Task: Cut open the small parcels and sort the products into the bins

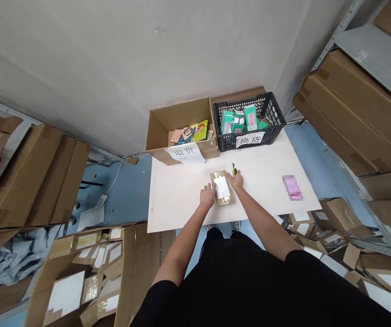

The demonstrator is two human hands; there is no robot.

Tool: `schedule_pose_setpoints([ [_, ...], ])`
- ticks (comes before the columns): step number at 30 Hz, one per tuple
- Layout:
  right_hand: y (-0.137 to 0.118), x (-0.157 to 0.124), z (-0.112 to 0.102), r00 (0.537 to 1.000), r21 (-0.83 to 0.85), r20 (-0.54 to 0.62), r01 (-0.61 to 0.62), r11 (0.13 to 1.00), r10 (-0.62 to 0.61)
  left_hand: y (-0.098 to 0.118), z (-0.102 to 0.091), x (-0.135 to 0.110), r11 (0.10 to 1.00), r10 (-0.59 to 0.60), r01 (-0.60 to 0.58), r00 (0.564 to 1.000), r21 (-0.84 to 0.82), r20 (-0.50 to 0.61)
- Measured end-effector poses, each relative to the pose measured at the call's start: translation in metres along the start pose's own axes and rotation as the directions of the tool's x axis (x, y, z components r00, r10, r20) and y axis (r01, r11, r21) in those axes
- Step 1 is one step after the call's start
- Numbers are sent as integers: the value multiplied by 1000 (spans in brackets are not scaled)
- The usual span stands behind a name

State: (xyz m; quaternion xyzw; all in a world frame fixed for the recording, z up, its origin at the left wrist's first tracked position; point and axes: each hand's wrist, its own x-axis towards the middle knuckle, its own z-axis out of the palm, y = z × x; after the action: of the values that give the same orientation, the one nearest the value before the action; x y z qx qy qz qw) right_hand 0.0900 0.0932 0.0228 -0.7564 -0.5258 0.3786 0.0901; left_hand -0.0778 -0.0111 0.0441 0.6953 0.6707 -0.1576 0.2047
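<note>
A small flat cardboard parcel (222,200) with a white label and shiny tape lies on the white table (178,204) in front of me. My left hand (208,195) grips its left edge with curled fingers. At the parcel's upper right is my right hand (237,180), closed around a yellow and black utility knife (234,171) whose tip points away from me. Part of that hand is against or very near the parcel's right edge; I cannot tell whether it touches.
An open cardboard box (161,141) with colourful booklets stands at the table's back. Beside it, a black plastic crate (277,120) holds green boxes. A pink pixelated item (293,187) lies right. Parcels fill a large carton (127,268) at lower left; shelves flank both sides.
</note>
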Motion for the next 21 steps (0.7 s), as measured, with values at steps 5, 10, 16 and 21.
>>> schedule_pose_setpoints([
  [5,73,-55,12,990,-52,133,-37,998,43,-9,-11,38,909,396,-410,906,74,149],
  [10,76,-43,9,995,-98,81,-49,994,57,2,21,32,973,191,-202,976,114,104],
  [16,30,11,-17,998,27,-12,63,998,-63,35,64,5,996,-69,66,997,63,40],
  [21,75,-1,-25,975,282,222,-70,957,6,46,62,2,992,-118,120,992,42,-41],
])
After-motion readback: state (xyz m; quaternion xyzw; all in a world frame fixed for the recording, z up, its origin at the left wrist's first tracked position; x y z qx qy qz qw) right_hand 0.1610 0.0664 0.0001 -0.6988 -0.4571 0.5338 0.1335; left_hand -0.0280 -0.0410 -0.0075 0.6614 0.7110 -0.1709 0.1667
